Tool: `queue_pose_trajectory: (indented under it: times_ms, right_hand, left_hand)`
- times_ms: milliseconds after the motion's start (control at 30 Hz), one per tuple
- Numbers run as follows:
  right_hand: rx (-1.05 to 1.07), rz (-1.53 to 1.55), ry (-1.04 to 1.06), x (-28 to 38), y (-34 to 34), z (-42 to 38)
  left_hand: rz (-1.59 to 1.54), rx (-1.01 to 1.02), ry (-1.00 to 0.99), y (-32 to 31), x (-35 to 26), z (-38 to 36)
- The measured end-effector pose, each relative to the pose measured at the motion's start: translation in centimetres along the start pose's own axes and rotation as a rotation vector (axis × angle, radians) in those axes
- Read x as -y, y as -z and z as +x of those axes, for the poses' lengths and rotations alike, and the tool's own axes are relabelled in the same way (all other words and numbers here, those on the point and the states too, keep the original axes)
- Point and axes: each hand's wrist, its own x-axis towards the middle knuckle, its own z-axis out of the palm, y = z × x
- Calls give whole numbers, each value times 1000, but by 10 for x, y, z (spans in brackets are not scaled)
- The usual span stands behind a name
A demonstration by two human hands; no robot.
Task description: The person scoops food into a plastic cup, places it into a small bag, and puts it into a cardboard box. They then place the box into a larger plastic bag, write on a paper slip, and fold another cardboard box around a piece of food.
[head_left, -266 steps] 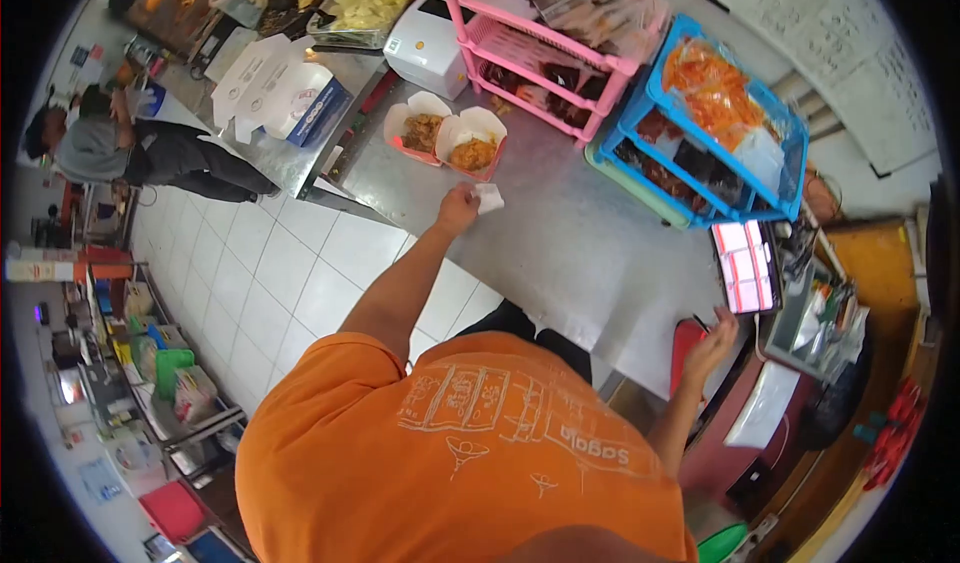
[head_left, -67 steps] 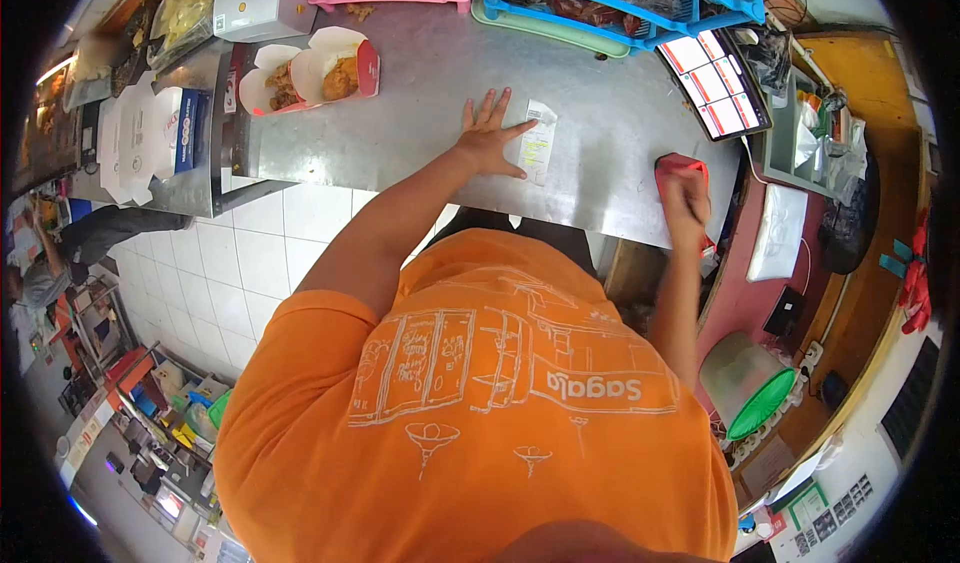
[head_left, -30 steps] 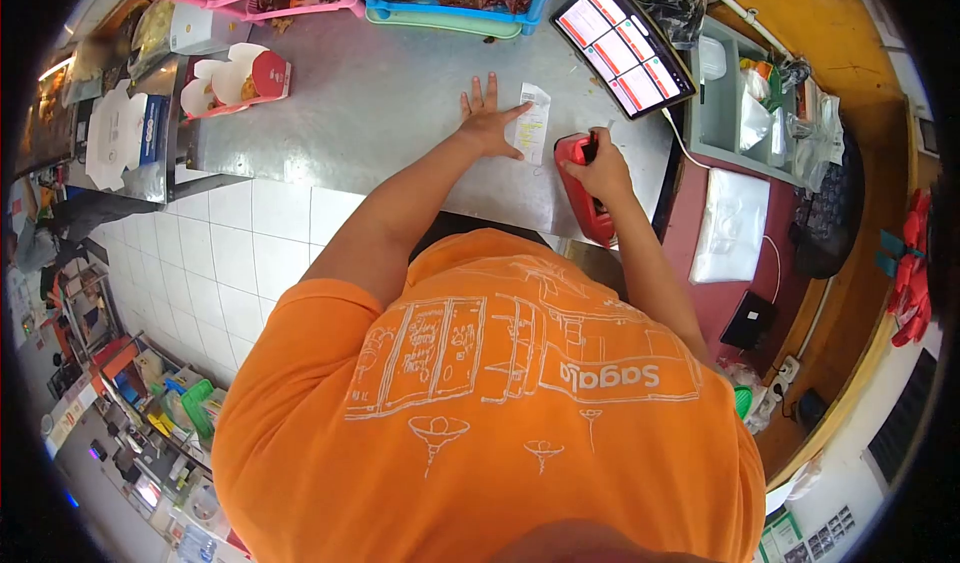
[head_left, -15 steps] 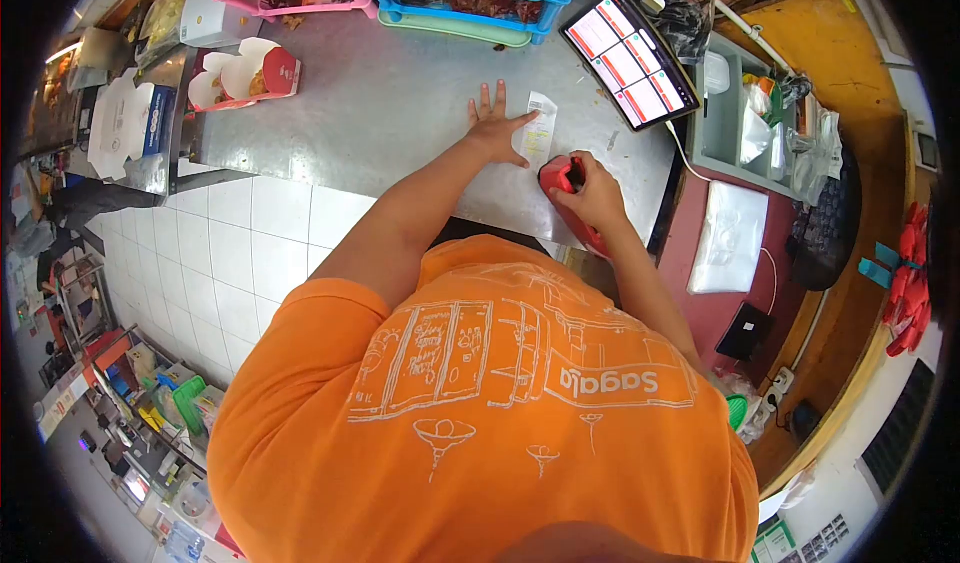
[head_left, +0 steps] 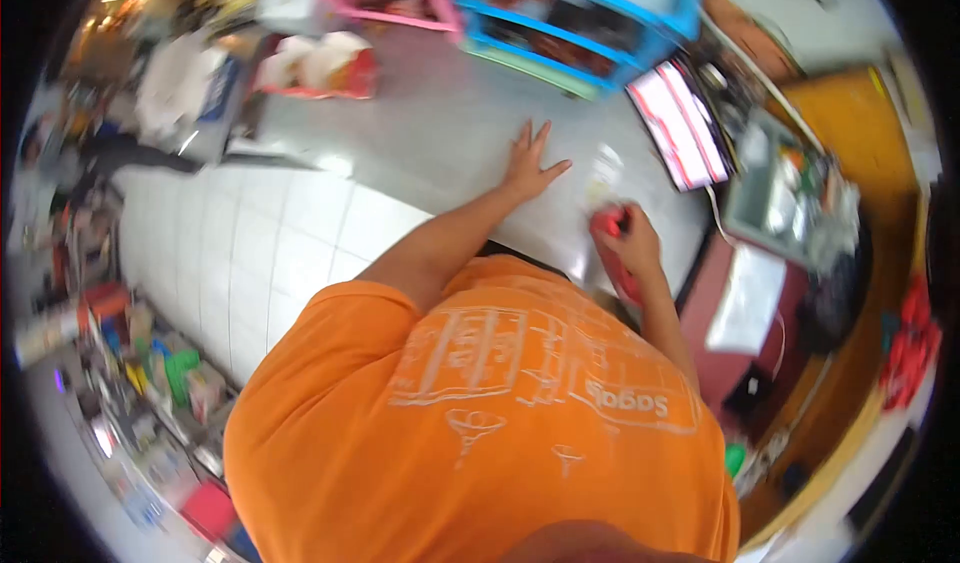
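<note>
My left hand point(head_left: 531, 171) is spread over the metal counter point(head_left: 430, 128), fingers apart, with nothing in it. A blurred paper slip point(head_left: 605, 171) lies on the counter, a short way right of its thumb. My right hand point(head_left: 638, 240) is wrapped round a long red object point(head_left: 613, 255) with a dark opening at its upper end; its exact kind cannot be made out. This object is at the counter's near edge, just below the slip, and the hand and wrist cover part of it.
Two open red-and-white food boxes point(head_left: 318, 66) sit at the counter's back left. Behind are a pink rack point(head_left: 385, 13) and a blue rack point(head_left: 560, 28). A lit tablet point(head_left: 680, 123), a grey bin point(head_left: 765, 203) of packets and a white plastic stack point(head_left: 745, 300) are rightward.
The camera view has swung, shifting the scene right and down with blur. My left hand has drawn away leftward from the paper slip. My right hand keeps its grip on the red object.
</note>
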Motion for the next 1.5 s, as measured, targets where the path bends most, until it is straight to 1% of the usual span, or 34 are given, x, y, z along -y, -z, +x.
queue_pose_trajectory:
  times_ms: [33,67,100,133,200,233,300,333,400,433,467,533,567,633,667,733,767,833,867,933,967,1033,1067,1133,1167,1233,1267,1333,1367,1433,1467,1500]
  right_hand:
    - [-1,27,81,-7,-3,2]
    - [29,163,108,-6,-2,4]
    - [41,240,-18,-9,-3,7]
    - [-67,267,-20,-8,-4,8]
    - [-310,272,206,11,7,6]
    - [-305,279,226,29,8,10]
    - [-307,618,197,65,9,15]
    - [-324,619,215,83,5,20]
    - [-166,719,201,124,-6,32]
    - [-105,767,257,137,-16,38]
    - [-118,764,261,148,-27,43]
    - [1,809,341,165,-51,48]
    - [-24,812,331,169,-65,49]
    - [64,766,290,172,-91,46]
    - [43,765,262,174,-102,42]
    - [96,672,241,181,-120,40]
    - [76,674,215,184,-128,43]
    - [119,899,-80,185,-142,48]
    - [97,902,-105,183,-152,54]
    - [93,895,-99,178,-168,66]
    - [72,895,-121,177,-172,72]
    - [179,818,61,181,-178,81]
    - [170,816,44,181,-179,85]
    - [291,879,195,176,-185,90]
    - [278,890,181,174,-189,91]
    - [141,916,258,172,-198,92]
    - [135,925,246,171,-203,94]
    - [-22,636,262,184,-207,97]
    - [-25,639,257,190,-209,97]
    - [-95,604,304,219,-201,95]
    - [-98,606,300,222,-203,96]
    - [-62,557,270,224,-205,97]
  left_hand:
    - [45,-76,34,18,20,8]
    - [-345,-359,250,39,39,15]
    - [-754,-641,417,71,58,19]
    - [-729,-703,405,112,75,23]
    - [-1088,-1256,560,193,104,34]
    - [-1087,-1275,544,222,120,38]
    - [-776,-1183,323,266,144,53]
    - [-789,-1184,300,273,157,61]
    - [-675,-934,696,270,188,71]
    - [-281,-1025,556,264,195,66]
    - [-289,-1022,546,263,197,57]
    - [-328,-775,259,267,204,30]
    - [-332,-752,246,268,206,20]
    - [-315,-464,248,268,209,-1]
    - [-323,-430,247,276,198,-13]
    - [-449,-4,415,307,149,-31]
    - [-451,28,413,314,141,-29]
    - [-409,289,462,318,131,-22]
    - [-411,323,460,316,124,-18]
    - [-562,277,409,308,109,-11]
    - [-567,307,408,305,104,-10]
    - [-889,236,504,301,103,-11]
    - [-894,254,510,299,106,-14]
    - [-981,512,348,299,111,-27]
    - [-974,532,355,297,112,-34]
    - [-750,459,2,297,112,-49]
    - [-748,473,9,296,111,-51]
    - [-530,461,-222,295,110,-53]
    - [-530,468,-221,296,110,-51]
    - [-194,520,-465,299,111,-43]
    - [-194,525,-466,302,112,-39]
    - [-64,538,-522,306,113,-36]
